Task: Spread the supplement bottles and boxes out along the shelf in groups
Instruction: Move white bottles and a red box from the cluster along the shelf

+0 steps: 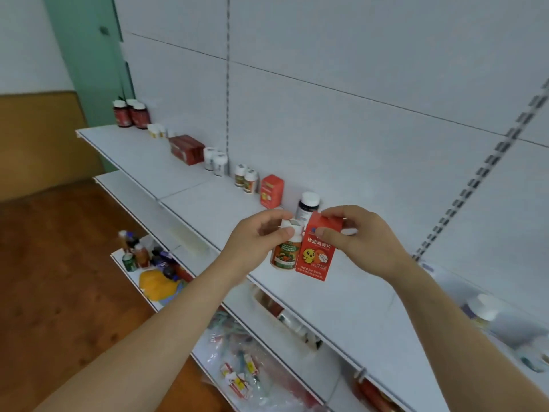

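The left hand pinches a white-capped bottle by its cap; the right hand grips a red box by its top. Both items touch, held above the shelf. A dark bottle stands just behind the hands.

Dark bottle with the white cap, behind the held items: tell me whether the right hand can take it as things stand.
Probably not yet: the right hand already grips the red box, which sits in front of the dark bottle.
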Demonstrator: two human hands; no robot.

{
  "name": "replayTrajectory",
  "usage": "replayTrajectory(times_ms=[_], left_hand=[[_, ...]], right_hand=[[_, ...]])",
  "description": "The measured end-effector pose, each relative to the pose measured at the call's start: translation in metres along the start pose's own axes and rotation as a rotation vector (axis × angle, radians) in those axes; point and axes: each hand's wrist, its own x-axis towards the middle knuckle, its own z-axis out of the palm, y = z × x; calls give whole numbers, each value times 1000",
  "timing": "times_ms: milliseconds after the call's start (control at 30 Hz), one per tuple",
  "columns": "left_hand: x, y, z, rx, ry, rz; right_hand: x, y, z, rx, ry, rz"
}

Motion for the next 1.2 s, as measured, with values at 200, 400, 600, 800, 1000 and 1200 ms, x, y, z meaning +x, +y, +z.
replayTrajectory(times_ms=[200, 400, 600, 800, 1000, 1200], left_hand=[[22, 6, -87, 39, -1, 5], [63, 0, -138, 61, -6, -15], [124, -13, -155, 133, -87, 1], [187, -26, -154, 239, -195, -11], [233, -45, -158, 262, -272, -25], [271, -68, -173, 293, -387, -53]], right_hand=[[48, -46, 59, -72, -48, 13], [104, -54, 90, -145, -39, 49], [161, -24, 106, -296, -9, 66], [214, 16, 104, -447, -16, 140], [245, 52, 122, -531, -14, 238], [268, 72, 150, -593, -17, 273]])
